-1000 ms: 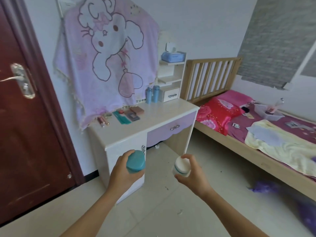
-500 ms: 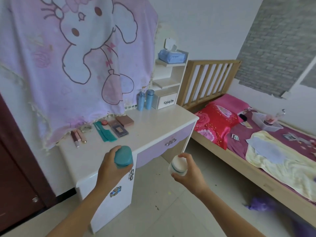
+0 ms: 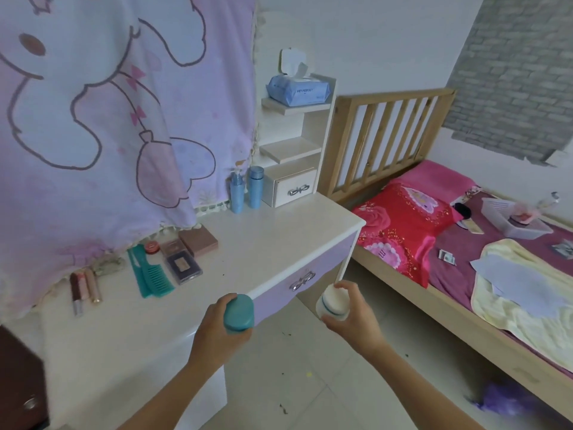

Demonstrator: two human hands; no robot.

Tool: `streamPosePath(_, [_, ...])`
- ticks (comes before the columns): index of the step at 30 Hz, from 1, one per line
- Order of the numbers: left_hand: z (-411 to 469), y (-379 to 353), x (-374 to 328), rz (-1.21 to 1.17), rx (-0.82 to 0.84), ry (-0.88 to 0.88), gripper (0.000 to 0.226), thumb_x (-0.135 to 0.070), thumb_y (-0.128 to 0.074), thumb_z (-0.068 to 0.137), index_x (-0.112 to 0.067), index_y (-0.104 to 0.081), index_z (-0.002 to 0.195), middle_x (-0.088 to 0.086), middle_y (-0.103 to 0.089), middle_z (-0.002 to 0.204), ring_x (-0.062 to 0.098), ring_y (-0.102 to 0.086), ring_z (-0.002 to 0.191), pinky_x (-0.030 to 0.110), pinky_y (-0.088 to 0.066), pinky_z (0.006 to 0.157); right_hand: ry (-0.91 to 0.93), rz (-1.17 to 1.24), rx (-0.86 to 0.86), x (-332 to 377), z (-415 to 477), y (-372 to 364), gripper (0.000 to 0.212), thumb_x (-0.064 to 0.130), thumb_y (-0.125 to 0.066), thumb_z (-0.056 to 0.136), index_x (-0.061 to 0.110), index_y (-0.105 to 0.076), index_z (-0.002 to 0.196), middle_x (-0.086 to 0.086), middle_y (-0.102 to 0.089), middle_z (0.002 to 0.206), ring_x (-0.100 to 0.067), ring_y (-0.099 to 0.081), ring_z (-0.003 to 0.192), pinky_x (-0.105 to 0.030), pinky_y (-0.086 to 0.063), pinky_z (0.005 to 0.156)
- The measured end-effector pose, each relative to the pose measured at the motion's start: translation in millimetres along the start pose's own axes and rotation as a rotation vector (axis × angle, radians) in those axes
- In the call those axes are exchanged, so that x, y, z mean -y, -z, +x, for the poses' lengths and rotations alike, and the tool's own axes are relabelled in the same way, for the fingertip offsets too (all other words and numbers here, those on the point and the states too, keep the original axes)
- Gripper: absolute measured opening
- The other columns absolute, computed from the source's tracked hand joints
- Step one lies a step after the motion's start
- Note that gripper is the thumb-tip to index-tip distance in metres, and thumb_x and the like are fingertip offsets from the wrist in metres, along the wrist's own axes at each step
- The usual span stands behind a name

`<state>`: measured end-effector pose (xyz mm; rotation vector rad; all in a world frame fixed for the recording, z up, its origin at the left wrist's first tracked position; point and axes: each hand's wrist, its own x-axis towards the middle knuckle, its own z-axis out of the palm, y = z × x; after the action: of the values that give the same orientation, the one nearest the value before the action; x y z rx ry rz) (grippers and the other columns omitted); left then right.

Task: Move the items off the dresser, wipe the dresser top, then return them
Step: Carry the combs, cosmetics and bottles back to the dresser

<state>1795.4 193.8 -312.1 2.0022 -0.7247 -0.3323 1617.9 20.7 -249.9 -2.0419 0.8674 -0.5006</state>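
Comb (image 3: 148, 276), compacts (image 3: 189, 252), bottles (image 3: 246, 189) crowd dresser (image 3: 263, 243).

The dresser (image 3: 279, 231) back edge is hidden by the hanging cloth (image 3: 124, 119); its left corner is cut off.

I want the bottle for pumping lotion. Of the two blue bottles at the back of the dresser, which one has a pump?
The left blue bottle, nearer the hanging cloth: a white pump nozzle tops it. The right blue bottle has a plain cap.
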Motion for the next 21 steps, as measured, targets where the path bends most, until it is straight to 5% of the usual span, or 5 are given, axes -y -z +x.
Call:
streamPosePath(7, [63, -56, -33, -0.067, -0.141, 0.068, 0.064, -0.019, -0.081, 0.064, -0.032, -0.043, 0.112, -0.003, -0.05, 0.11, 0.017, -0.051, 0.099, 0.026, -0.043, 0.08, 0.029, 0.005, 0.118, -40, 84, 20, 0.052, 0.012, -0.071, 0.073, 0.036, -0.036, 0.103, 0.007, -0.051, 0.104, -0.008, -0.052, 0.086, -0.012, -0.047, 0.062])
streamPosePath(11, [76, -81, -23, 0.004, -0.021, 0.131, 0.065, -0.027, -0.08, 0.064, -0.039, -0.038, 0.112, -0.005, -0.049, 0.112, 0.013, -0.051, 0.099, 0.022, -0.042, 0.079, 0.006, -0.035, 0.178, -58, 120, 11, 0.054, 0.013, -0.072, 0.073, 0.032, -0.035, 0.107, 0.007, -0.049, 0.108, -0.014, -0.051, 0.088, -0.003, -0.041, 0.058])
streamPosePath(21, [181, -48, 8, -0.017, -0.163, 0.15, 0.067, -0.022, -0.084, 0.057, -0.033, -0.045, 0.111, -0.003, -0.052, 0.113, 0.016, -0.054, 0.101, 0.025, -0.042, 0.084, 0.109, -0.075, 0.314, -47, 249, -54, 0.054, 0.01, -0.072, 0.071, 0.03, -0.036, 0.106, 0.007, -0.046, 0.114, -0.012, -0.047, 0.1, -0.001, -0.035, 0.069])
